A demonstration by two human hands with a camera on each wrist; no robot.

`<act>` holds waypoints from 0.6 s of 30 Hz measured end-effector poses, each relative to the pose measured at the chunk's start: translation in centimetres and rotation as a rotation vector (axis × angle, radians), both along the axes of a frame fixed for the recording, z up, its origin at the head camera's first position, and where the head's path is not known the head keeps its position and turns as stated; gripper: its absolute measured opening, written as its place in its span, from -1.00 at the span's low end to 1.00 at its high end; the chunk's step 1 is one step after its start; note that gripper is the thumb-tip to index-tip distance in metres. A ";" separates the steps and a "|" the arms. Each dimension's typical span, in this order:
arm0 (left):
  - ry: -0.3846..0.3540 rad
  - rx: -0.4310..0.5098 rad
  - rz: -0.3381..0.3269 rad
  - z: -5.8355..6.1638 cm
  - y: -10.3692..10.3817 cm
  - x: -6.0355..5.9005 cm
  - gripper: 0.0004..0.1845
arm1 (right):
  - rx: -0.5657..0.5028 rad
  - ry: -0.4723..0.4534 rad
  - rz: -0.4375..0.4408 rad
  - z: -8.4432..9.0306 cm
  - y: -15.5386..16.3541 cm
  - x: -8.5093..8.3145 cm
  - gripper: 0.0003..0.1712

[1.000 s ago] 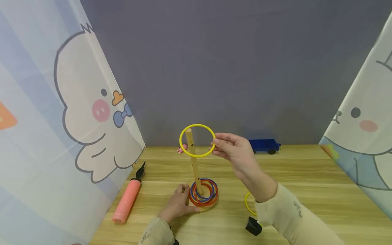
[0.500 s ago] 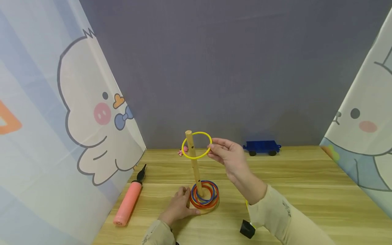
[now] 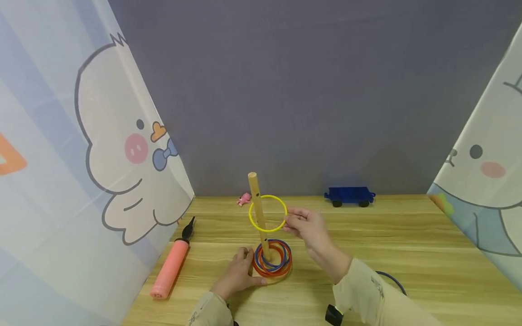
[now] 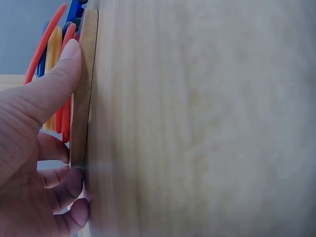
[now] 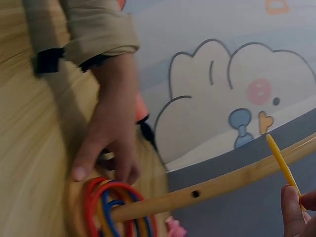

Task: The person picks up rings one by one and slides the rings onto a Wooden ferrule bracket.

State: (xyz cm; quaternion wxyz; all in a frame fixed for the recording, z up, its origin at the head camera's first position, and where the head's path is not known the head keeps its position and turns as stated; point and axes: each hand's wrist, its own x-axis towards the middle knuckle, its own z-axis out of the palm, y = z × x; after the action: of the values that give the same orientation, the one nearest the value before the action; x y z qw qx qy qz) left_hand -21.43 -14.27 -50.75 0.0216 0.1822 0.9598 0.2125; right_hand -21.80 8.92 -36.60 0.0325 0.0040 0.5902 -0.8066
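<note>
My right hand (image 3: 314, 233) pinches a thin yellow ring (image 3: 274, 230) by its right edge. That ring hangs around the upright wooden post (image 3: 253, 183), partway down and above the stacked rings. In the right wrist view the yellow ring (image 5: 279, 155) is seen edge-on between thumb and fingers. My left hand (image 3: 236, 275) grips the left side of the post's wooden base (image 4: 83, 108), thumb at the front. Red and blue rings (image 3: 290, 262) lie around the post's foot; a yellow one also shows in the left wrist view.
A pink hand pump (image 3: 170, 269) with a black nozzle lies at left. Behind the post sits a small pink figure (image 3: 244, 199). A blue toy wagon (image 3: 349, 194) stands by the grey back wall. A blue ring (image 3: 392, 277) and a black object (image 3: 334, 314) lie near my right sleeve.
The yellow ring has come down over the post's top and now sits lower around it, with my right hand still pinching it. My left hand stays on the base.
</note>
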 end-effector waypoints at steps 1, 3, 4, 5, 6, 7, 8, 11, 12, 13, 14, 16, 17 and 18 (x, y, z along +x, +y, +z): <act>0.002 -0.001 0.000 0.0 0.0 0.0 0.20 | 0.011 -0.008 -0.002 -0.6 0.0 0.0 -0.64; 0.007 -0.005 0.000 0.0 0.1 0.0 0.20 | 0.030 -0.029 -0.005 -1.9 0.1 0.0 -0.66; 0.010 -0.007 0.000 0.1 0.1 0.0 0.20 | 0.038 -0.037 -0.003 -2.6 0.1 0.0 -0.67; 0.013 -0.006 -0.001 0.1 0.1 0.0 0.19 | 0.048 -0.044 -0.001 -3.2 0.1 0.0 -0.68; 0.015 -0.004 -0.002 0.1 0.1 -0.1 0.19 | 0.057 -0.050 0.004 -3.9 0.1 0.1 -0.68; 0.016 0.000 -0.003 0.1 0.1 -0.1 0.19 | 0.072 -0.054 0.011 -4.6 0.1 0.1 -0.68; 0.018 0.001 -0.004 0.1 0.1 -0.1 0.18 | 0.086 -0.059 0.018 -5.2 0.0 0.1 -0.67; 0.009 0.013 -0.005 0.0 0.1 -0.1 0.16 | 0.124 -0.065 0.037 -7.0 -0.2 0.3 -0.66; 0.005 0.015 -0.005 0.0 0.1 -0.1 0.15 | 0.134 -0.068 0.043 -7.5 -0.3 0.3 -0.64; 0.002 0.014 -0.005 -0.1 0.1 -0.1 0.15 | 0.142 -0.071 0.046 -8.1 -0.4 0.3 -0.63; -0.001 0.016 -0.005 -0.1 0.0 -0.1 0.15 | 0.149 -0.072 0.051 -8.5 -0.4 0.3 -0.62; -0.001 0.013 -0.009 -0.1 0.0 -0.1 0.16 | 0.167 -0.081 0.062 -9.3 -0.5 0.3 -0.61; 0.000 0.010 -0.010 -0.1 0.0 -0.1 0.17 | 0.178 -0.086 0.067 -9.8 -0.5 0.2 -0.61; 0.001 0.007 -0.011 -0.1 0.0 -0.1 0.17 | 0.192 -0.090 0.071 -10.1 -0.5 0.1 -0.61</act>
State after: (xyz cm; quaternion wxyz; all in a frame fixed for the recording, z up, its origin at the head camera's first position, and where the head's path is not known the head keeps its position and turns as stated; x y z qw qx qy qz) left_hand -21.49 -14.26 -50.82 0.0215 0.1876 0.9581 0.2156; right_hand -21.67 8.37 -46.70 0.0871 0.0222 0.6624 -0.7437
